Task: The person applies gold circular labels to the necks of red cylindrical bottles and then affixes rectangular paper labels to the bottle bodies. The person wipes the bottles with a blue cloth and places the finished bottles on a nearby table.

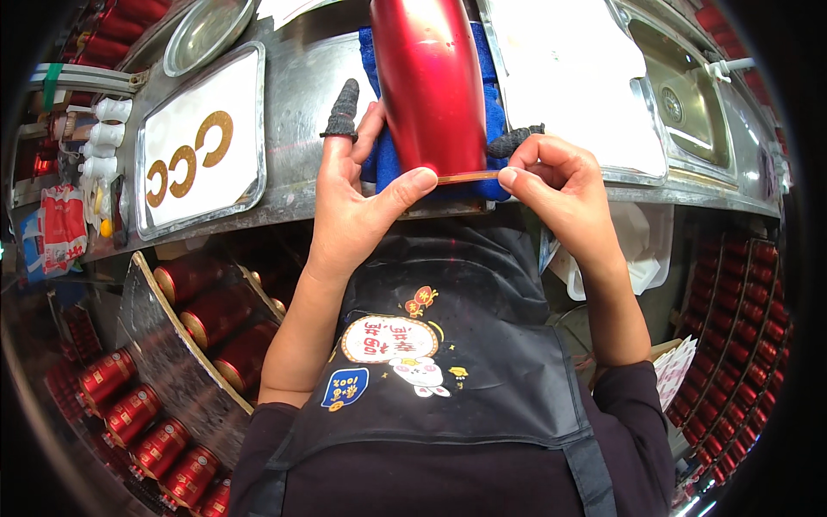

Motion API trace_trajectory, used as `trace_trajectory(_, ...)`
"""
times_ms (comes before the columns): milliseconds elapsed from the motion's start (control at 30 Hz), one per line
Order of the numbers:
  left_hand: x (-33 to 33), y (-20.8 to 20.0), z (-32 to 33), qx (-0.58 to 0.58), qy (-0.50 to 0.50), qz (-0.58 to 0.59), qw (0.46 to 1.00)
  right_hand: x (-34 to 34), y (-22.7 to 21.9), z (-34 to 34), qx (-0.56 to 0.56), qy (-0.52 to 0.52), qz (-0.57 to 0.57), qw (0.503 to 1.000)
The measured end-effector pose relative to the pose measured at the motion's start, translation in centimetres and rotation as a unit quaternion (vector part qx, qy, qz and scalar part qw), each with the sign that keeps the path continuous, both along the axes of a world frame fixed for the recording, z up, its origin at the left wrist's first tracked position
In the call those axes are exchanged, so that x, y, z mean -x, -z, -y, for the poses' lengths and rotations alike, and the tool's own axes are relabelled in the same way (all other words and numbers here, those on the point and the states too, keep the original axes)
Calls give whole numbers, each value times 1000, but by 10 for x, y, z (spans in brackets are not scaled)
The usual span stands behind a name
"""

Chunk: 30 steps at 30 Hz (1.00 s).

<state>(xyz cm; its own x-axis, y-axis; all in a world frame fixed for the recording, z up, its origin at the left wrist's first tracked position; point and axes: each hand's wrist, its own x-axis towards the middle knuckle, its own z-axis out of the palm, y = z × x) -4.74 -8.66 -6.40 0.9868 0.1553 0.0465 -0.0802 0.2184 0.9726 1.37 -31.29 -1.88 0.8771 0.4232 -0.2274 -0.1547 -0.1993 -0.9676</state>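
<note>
A glossy red vase-shaped vessel lies on a folded blue cloth, its narrower end toward me. Across that end runs a thin orange-brown strip. My left hand grips the vessel's left side, its thumb pressing the strip's left end against the rim and its index finger stretched out. Between thumb and curled fingers, my right hand pinches the strip's right end. Dark knitted finger covers sit on both index fingers.
On the metal worktop, a tray at left holds gold curved strips on white paper. A white-covered tray and a sink are at right. A metal bowl stands far left. Below the worktop are crated red vessels.
</note>
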Motion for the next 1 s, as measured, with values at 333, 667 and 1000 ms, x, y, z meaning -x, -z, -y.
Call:
trace_trajectory(333, 35, 12, 10, -476, -100, 162, 859, -3, 5, 1, -26, -14, -17, 999)
trace_trajectory(667, 46, 15, 12, -485, -138, 126, 854, -3, 4, 2, -38, -19, -27, 999)
trace_trajectory(1000, 43, 5, 16, -543, -139, 153, 814, -5, 11, 3, -53, -12, -13, 998)
